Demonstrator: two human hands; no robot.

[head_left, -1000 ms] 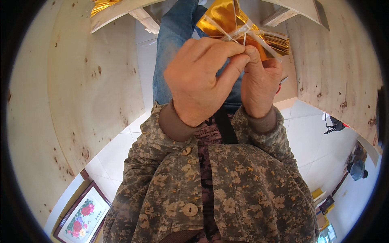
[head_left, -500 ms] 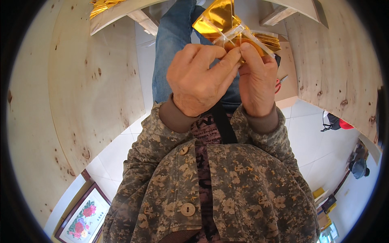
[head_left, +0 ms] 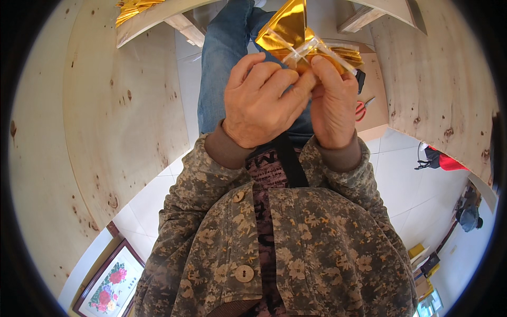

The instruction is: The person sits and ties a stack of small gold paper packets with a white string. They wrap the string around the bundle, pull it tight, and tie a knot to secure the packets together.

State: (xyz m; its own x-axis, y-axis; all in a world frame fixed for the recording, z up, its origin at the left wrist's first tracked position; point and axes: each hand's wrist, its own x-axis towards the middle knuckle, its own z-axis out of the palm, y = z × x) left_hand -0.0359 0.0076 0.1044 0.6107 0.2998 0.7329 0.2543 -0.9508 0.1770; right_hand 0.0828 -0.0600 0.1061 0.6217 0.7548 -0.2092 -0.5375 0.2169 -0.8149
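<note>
Over my lap, my right hand (head_left: 335, 108) pinches a shiny gold foil piece (head_left: 288, 26) with its thumb on top. Clear strips (head_left: 302, 50) cross over the foil. My left hand (head_left: 266, 100) is closed, its fingers curled, with index finger and thumb meeting at the foil's lower edge beside the right thumb. Its fingertips are partly hidden. Narrow layered gold foil ends (head_left: 348, 54) stick out to the right of the foil piece; whether they belong to it I cannot tell.
Plywood boards (head_left: 127, 105) flank me on the left and right (head_left: 438, 79). Red-handled scissors (head_left: 362, 110) and a black object (head_left: 360, 80) lie on a cardboard box (head_left: 374, 90). More gold foil (head_left: 137, 9) sits at the upper left. A framed flower picture (head_left: 111, 285) stands lower left.
My left hand has shifted slightly right and its outer fingers have lifted away from the foil. The foil piece has turned a little, showing more of the crossed clear strips.
</note>
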